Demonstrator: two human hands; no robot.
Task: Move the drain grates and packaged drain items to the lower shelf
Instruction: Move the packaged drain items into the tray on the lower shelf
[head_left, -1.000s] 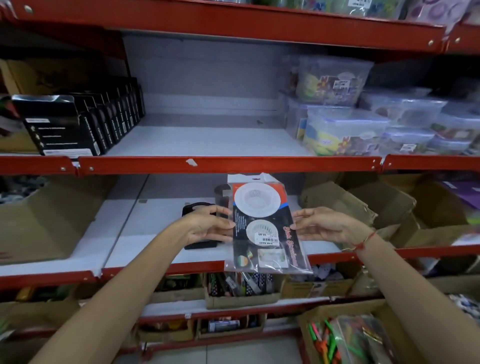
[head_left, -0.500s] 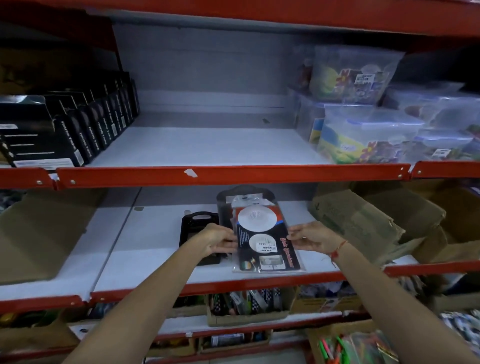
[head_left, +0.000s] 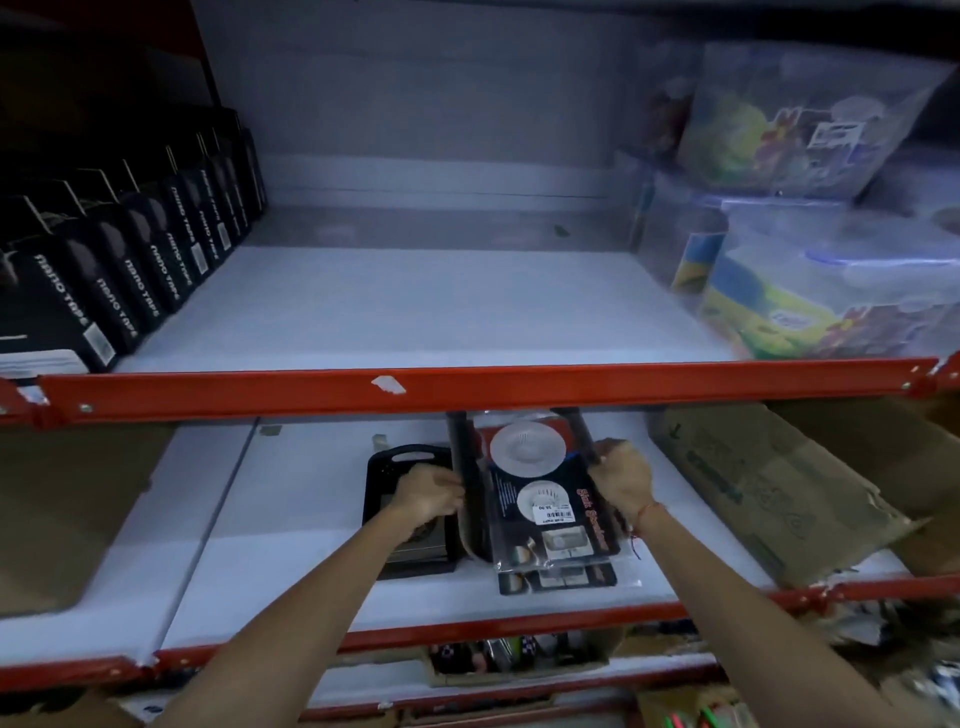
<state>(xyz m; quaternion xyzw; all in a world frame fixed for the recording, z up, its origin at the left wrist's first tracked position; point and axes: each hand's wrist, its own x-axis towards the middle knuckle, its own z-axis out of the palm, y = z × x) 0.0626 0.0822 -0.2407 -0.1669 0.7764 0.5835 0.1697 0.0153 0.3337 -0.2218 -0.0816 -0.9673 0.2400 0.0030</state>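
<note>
Left grip (head_left: 428, 493): closed on the left edge of the dark grate stack (head_left: 470, 483), which stands on edge
Right grip (head_left: 621, 475): closed on the stack's right edge, just beside the cardboard box (head_left: 769, 483)
Packaged strainers (head_left: 545, 504): between the two grips, face up and leaning on the stack, lower ends resting on the lower shelf (head_left: 291, 587)
Black grate (head_left: 402, 462): flat on the shelf, under and behind the left grip
Change: a second ago the packet hung in the air before the shelf edge; now it sits well inside, and the hands have moved from the packet to the stack
Meaning: this packet looks delivered; likely only squaring up remains
Upper shelf (head_left: 415, 312): its middle bare between the black tape boxes (head_left: 104, 291) and the clear tubs (head_left: 810, 291)
</note>
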